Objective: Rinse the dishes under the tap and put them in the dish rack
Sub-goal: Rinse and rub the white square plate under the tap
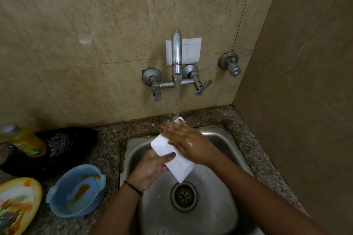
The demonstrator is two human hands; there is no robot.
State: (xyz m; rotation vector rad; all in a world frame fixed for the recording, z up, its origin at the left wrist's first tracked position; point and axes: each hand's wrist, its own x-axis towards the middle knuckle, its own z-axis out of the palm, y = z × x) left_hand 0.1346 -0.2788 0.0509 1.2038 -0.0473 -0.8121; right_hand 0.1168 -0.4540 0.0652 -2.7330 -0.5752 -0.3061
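Note:
A white rectangular dish is held tilted over the steel sink, its far end under the running water. My left hand grips it from below on the left, thumb across its face. Over the dish's upper part my right hand lies flat, fingers spread and wet. The tap on the wall pours a thin stream onto the dish's far end. A blue bowl with orange residue and a yellow plate with food smears sit on the counter to the left. No dish rack is in view.
A yellow dish-soap bottle lies on a black cloth with a steel scrubber at the back left. The speckled granite counter frames the sink. A tiled side wall stands close on the right. The drain is uncovered.

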